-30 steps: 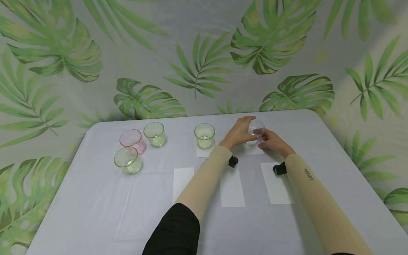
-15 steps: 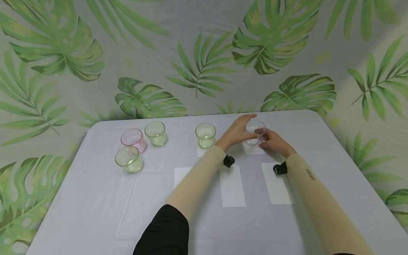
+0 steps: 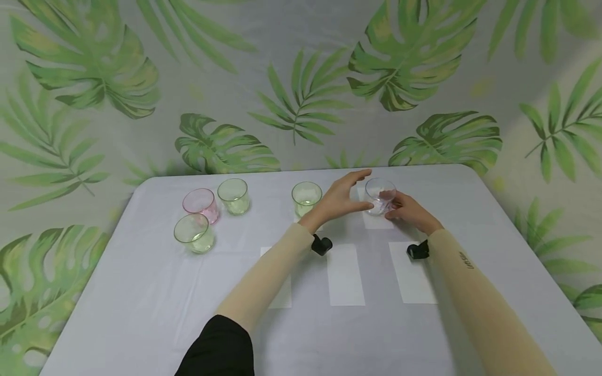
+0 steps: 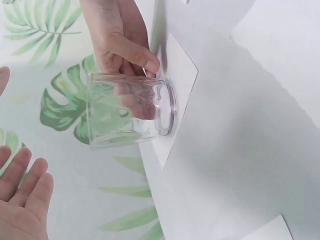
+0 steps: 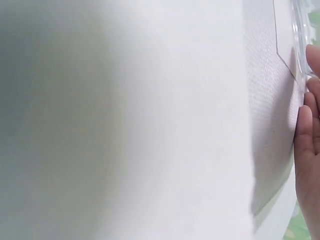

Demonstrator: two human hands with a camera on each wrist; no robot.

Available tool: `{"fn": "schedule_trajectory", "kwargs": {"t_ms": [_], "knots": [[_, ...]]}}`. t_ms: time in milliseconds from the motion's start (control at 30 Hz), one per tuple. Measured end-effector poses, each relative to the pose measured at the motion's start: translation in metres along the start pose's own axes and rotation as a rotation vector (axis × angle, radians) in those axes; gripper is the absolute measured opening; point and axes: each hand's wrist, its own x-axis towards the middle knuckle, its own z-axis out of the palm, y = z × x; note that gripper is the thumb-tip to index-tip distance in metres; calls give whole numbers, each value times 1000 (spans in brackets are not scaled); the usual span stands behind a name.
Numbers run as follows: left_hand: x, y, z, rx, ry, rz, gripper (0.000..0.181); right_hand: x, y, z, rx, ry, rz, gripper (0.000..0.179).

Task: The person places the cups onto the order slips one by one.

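A clear glass (image 3: 378,194) stands upright on a white paper card (image 3: 376,223) at the back right of the table. My right hand (image 3: 415,213) grips its right side low down; in the left wrist view the curled fingers show through the glass wall, with the thumb near the base. To the left of the glass is my left hand (image 3: 336,201), fingers spread and holding nothing. In the left wrist view a gap separates it from the glass. Partly behind my left wrist, a green-tinted glass (image 3: 305,194) stands at the back middle.
At the back left stand a pink glass (image 3: 199,201) and two green-tinted ones, one farther back (image 3: 234,197) and one nearer (image 3: 194,234). Nearer the front lie white cards in a row, including a middle card (image 3: 345,274) and a right card (image 3: 413,271). Leaf-patterned cloth hangs behind the table.
My left hand has drawn away from the clear glass to the left, its fingers opening wider. The right hand stays at the glass. The head view has shifted slightly.
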Motion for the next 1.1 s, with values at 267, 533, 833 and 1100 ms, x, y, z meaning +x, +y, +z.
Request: {"fn": "schedule_trajectory", "kwargs": {"t_ms": [267,533,833,1100], "knots": [[-28,5,-20,-41,20,55,77,-1,4,-3,35,0,12,63],[-68,2,-54,-26,75,77,76,-9,5,-5,87,25,-39,61],[-124,-13,-100,13,154,84,76,-24,8,-14,49,38,-75,60],[-172,-13,-136,47,236,2,75,-44,14,-17,75,52,-148,52]]}}
